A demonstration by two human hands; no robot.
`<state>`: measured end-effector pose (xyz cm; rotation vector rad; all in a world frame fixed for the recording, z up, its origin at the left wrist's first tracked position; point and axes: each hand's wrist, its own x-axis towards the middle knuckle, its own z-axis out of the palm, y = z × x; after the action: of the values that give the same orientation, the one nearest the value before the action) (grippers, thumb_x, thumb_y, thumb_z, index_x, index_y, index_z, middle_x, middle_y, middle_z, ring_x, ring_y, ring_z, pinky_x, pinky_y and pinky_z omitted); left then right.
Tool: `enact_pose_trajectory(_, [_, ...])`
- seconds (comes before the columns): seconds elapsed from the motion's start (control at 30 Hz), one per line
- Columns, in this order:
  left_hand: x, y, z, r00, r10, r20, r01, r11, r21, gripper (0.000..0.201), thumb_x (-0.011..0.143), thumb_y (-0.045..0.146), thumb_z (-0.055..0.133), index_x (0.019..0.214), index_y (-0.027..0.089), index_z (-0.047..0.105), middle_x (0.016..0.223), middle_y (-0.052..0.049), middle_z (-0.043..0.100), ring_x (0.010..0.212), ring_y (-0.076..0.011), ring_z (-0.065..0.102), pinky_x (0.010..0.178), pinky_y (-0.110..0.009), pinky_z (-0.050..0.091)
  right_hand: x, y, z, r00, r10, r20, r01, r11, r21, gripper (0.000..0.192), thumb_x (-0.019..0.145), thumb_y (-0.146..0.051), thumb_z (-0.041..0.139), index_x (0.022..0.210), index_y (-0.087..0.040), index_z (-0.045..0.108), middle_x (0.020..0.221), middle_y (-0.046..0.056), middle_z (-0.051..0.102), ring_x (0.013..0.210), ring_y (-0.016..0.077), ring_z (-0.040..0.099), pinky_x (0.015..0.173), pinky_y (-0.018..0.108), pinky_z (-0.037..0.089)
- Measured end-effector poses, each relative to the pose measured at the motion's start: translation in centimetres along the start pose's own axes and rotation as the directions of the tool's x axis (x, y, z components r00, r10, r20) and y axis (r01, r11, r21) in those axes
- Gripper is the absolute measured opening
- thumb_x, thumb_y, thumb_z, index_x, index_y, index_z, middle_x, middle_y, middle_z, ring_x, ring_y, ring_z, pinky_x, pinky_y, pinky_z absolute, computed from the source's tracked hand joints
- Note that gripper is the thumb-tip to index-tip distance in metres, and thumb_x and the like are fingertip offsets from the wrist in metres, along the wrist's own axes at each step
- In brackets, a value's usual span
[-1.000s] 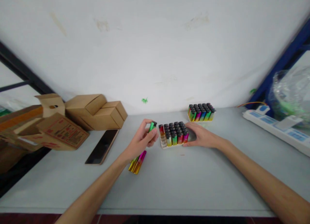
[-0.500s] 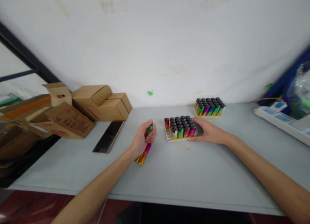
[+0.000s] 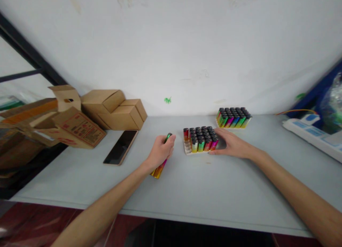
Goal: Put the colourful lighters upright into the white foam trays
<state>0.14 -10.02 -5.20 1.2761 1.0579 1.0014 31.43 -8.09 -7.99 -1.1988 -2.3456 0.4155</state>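
Clutching a green lighter (image 3: 168, 137) in its closed grip, the left hand (image 3: 159, 153) hovers beside the lighter tray (image 3: 200, 140), which the right hand (image 3: 232, 144) steadies, fingers flat against it.

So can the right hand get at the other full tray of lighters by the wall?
Probably yes: the right hand rests beside the near tray, and nothing stands between it and the full tray of colourful lighters.

Bare table (image 3: 219, 190) ahead — boxes (image 3: 107, 110), phone (image 3: 120, 146) crowd left.
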Motion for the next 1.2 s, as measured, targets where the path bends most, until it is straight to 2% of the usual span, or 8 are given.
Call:
enact_pose_trajectory(0.33, [0.3, -0.4, -0.5, 0.999, 0.014, 0.05, -0.016, 0.998, 0.054, 0.06, 0.085, 0.071, 0.064, 0.063, 0.022, 0.037, 0.046, 0.011, 0.027, 0.038, -0.0039, 0.024, 0.035, -0.017, 0.022, 0.0, 0.1, 0.1, 1.0, -0.013, 0.001, 0.013, 1.0, -0.008, 0.077, 0.077, -0.067, 0.076, 0.13, -0.014, 0.057, 0.125, 0.018, 0.066, 0.113, 0.0371, 0.065, 0.102, 0.051, 0.053])
enact_pose_trajectory(0.5, [0.5, 0.2, -0.7, 0.983, 0.091, 0.16, -0.079, 0.994, -0.08, 0.047, 0.096, 0.067, 0.053, 0.101, 0.02, 0.057, 0.064, 0.008, 0.038, 0.048, -0.0071, 0.033, 0.04, -0.017, 0.034, 0.1, -0.1, 0.0, 1.0, -0.008, -0.002, 0.008, 1.0, 0.025, 0.074, 0.076, -0.066, 0.078, 0.128, -0.017, 0.059, 0.123, 0.016, 0.067, 0.112, 0.0361, 0.066, 0.1, 0.05, 0.053])
enact_pose_trajectory(0.63, [0.8, 0.4, -0.9, 0.972, 0.144, 0.183, -0.117, 0.982, -0.15, 0.041, 0.096, 0.054, 0.062, 0.12, 0.021, 0.06, 0.084, 0.001, 0.053, 0.066, -0.0109, 0.054, 0.053, -0.023, 0.051, 0.1, -0.1, 0.0, 1.0, -0.01, 0.004, 0.01, 1.0, 0.027, 0.072, 0.077, -0.065, 0.078, 0.126, -0.016, 0.059, 0.121, 0.016, 0.067, 0.111, 0.0357, 0.065, 0.101, 0.051, 0.053])
enact_pose_trajectory(0.77, [0.6, 0.8, -0.9, 0.976, 0.145, 0.16, -0.129, 0.986, -0.105, 0.039, 0.09, 0.045, 0.073, 0.119, 0.019, 0.067, 0.101, -0.004, 0.062, 0.09, -0.0177, 0.068, 0.078, -0.035, 0.063, 0.1, 0.1, 0.1, 1.0, -0.015, 0.006, 0.015, 1.0, 0.026, 0.072, 0.077, -0.066, 0.077, 0.127, -0.017, 0.057, 0.123, 0.016, 0.065, 0.115, 0.0356, 0.064, 0.103, 0.051, 0.052])
enact_pose_trajectory(0.9, [0.5, 1.1, -0.8, 0.98, 0.194, 0.038, -0.194, 0.981, -0.01, 0.037, 0.079, 0.037, 0.086, 0.106, 0.017, 0.073, 0.102, -0.005, 0.07, 0.095, -0.0211, 0.072, 0.093, -0.039, 0.06, 0.1, 0.2, 0.1, 1.0, -0.01, 0.011, 0.01, 1.0, 0.026, 0.072, 0.077, -0.065, 0.078, 0.124, -0.016, 0.058, 0.123, 0.017, 0.064, 0.114, 0.0363, 0.063, 0.102, 0.052, 0.052])
enact_pose_trajectory(1.0, [1.0, 1.1, -0.6, 0.959, 0.277, -0.064, -0.269, 0.957, 0.105, 0.035, 0.068, 0.037, 0.093, 0.089, 0.015, 0.074, 0.092, -0.006, 0.074, 0.088, -0.0207, 0.073, 0.083, -0.033, 0.06, 0.2, 0.2, 0.2, 1.0, -0.018, 0.007, 0.017, 0.999, 0.029, 0.071, 0.077, -0.065, 0.078, 0.123, -0.016, 0.058, 0.121, 0.017, 0.065, 0.113, 0.0362, 0.063, 0.101, 0.053, 0.052])
enact_pose_trajectory(1.13, [1.9, 0.6, 0.5, 0.943, 0.318, -0.096, -0.29, 0.929, 0.228, 0.041, 0.065, 0.043, 0.094, 0.077, 0.015, 0.066, 0.068, -0.002, 0.071, 0.056, -0.0131, 0.063, 0.055, -0.025, 0.052, 0.2, 0.2, 0.2, 1.0, -0.028, -0.004, 0.028, 0.999, 0.046, 0.071, 0.077, -0.065, 0.078, 0.126, -0.017, 0.058, 0.122, 0.016, 0.065, 0.114, 0.0357, 0.063, 0.102, 0.053, 0.051])
enact_pose_trajectory(1.2, [2.2, 0.3, 1.2, 0.935, 0.337, -0.112, -0.294, 0.912, 0.285, 0.044, 0.067, 0.045, 0.092, 0.075, 0.017, 0.06, 0.063, 0.0, 0.068, 0.05, -0.0115, 0.06, 0.05, -0.023, 0.05, 0.2, 0.3, 0.3, 0.999, -0.035, -0.005, 0.035, 0.998, 0.053, 0.072, 0.077, -0.064, 0.078, 0.127, -0.018, 0.058, 0.123, 0.016, 0.065, 0.114, 0.0355, 0.063, 0.103, 0.053, 0.051])
